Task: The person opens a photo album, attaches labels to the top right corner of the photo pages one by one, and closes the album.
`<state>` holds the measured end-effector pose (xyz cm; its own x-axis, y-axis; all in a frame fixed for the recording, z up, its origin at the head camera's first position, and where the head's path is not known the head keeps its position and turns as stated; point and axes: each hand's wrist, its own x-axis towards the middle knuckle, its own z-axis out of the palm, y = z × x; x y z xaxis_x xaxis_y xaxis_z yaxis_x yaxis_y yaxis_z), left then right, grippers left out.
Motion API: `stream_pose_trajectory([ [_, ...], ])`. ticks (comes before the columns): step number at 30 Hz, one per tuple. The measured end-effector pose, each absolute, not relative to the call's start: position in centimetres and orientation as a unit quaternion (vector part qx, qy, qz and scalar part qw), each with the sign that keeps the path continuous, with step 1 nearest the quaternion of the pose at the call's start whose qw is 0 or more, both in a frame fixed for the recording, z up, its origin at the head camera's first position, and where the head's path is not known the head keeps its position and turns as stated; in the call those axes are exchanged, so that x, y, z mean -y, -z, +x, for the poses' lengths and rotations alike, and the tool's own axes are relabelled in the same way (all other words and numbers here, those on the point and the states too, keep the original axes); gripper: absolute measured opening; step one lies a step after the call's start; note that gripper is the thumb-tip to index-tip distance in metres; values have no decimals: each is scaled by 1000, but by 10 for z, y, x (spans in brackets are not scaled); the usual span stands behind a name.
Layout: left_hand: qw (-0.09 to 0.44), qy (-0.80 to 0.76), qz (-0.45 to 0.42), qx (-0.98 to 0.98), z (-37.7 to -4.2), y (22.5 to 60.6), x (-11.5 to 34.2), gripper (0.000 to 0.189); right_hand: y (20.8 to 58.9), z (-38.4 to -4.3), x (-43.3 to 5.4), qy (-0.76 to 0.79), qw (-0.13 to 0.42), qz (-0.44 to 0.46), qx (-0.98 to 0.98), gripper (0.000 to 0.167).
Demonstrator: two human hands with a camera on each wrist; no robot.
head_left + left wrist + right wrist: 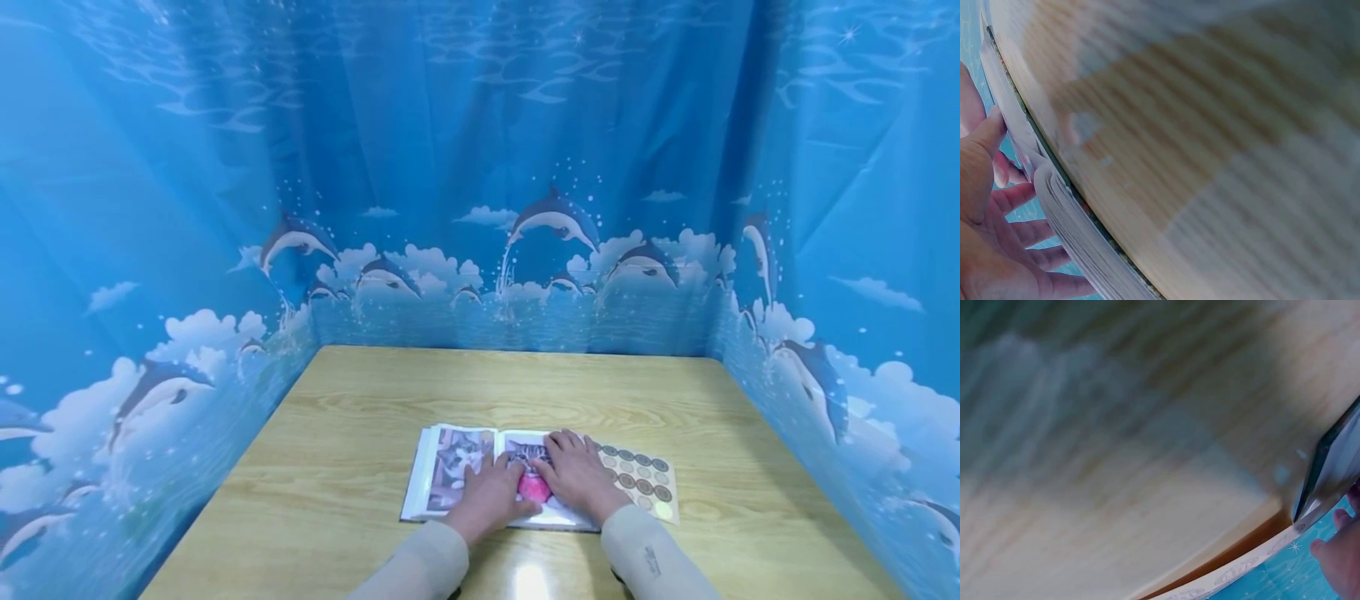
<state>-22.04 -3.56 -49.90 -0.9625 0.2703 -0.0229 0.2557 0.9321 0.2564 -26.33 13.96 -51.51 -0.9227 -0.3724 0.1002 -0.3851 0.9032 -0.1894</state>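
An open photo album (412, 492) lies on the wooden table, a cat photo (450, 467) on its left page. Another cat picture with a pink area (534, 487) shows on the right page between the hands. My left hand (491, 497) rests across the middle of the album, fingers spread and extended. My right hand (583, 477) lies flat on the right page, its fingers pointing away from me. In the left wrist view the left hand (1004, 231) spreads over the album's stacked pages (1066, 219). Only part of the right hand (1338, 556) appears in the right wrist view, beside the album's corner (1329, 462).
A beige sheet of round dark and pale stickers (670, 500) lies at the album's right side, partly covered by the right hand. The wooden table (330, 433) extends around both. Blue curtains with dolphins (480, 125) enclose the table's back and sides.
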Motion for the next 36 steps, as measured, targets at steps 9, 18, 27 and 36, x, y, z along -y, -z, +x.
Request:
stream_pose_trajectory([
  [9,34,-139,137,-980,-217,495,36,80,517,-266,-137,-110,0,184,977,70],
  [18,28,-137,140,-980,-215,495,36,79,514,-266,-135,-98,0,191,977,68],
  [27,27,-138,140,-980,-215,494,37,79,511,-264,-135,-85,-8,191,978,70],
  [36,28,-136,140,-980,-214,493,37,79,514,-259,-139,-84,7,200,976,69],
])
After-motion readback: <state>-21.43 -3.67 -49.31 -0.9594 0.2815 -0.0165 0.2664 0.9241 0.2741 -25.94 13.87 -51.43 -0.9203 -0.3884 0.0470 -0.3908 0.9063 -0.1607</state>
